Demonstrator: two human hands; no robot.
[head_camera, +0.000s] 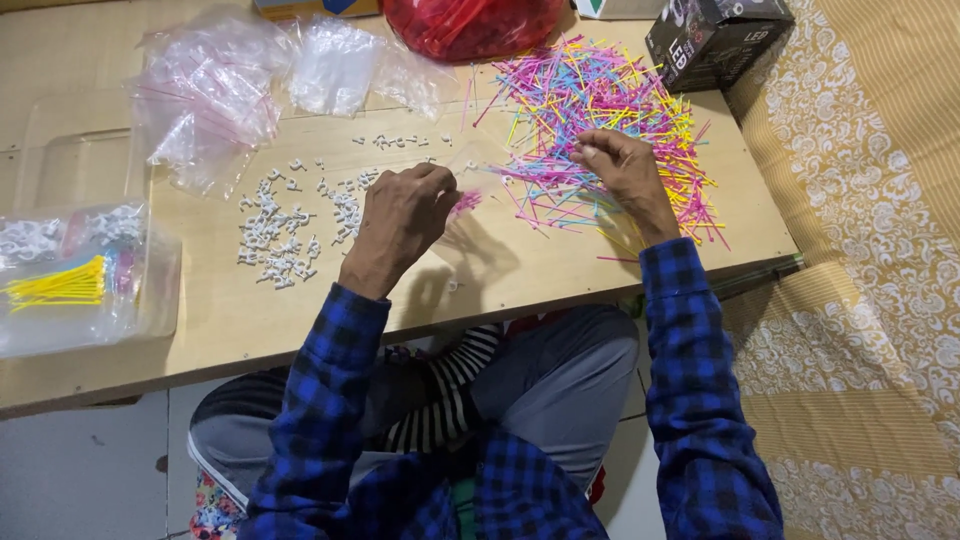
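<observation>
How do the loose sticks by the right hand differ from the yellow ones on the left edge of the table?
The loose sticks are many-coloured: pink, blue, yellow, green. The yellow sticks are one colour. The loose sticks sprawl crisscross in a wide pile on the bare table; the yellow sticks lie aligned inside clear plastic. Both are thin and straight.

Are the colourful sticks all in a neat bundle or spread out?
Spread out. The colourful sticks lie crisscrossed in a loose heap across the table, and the right hand rests on them.

The left hand (405, 210) hides its own fingertips and most of the pink sticks (466, 202) it pinches, the small white pieces (275, 232) are too tiny to identify, and the red bag (470, 22) is cut off by the top edge.
</observation>
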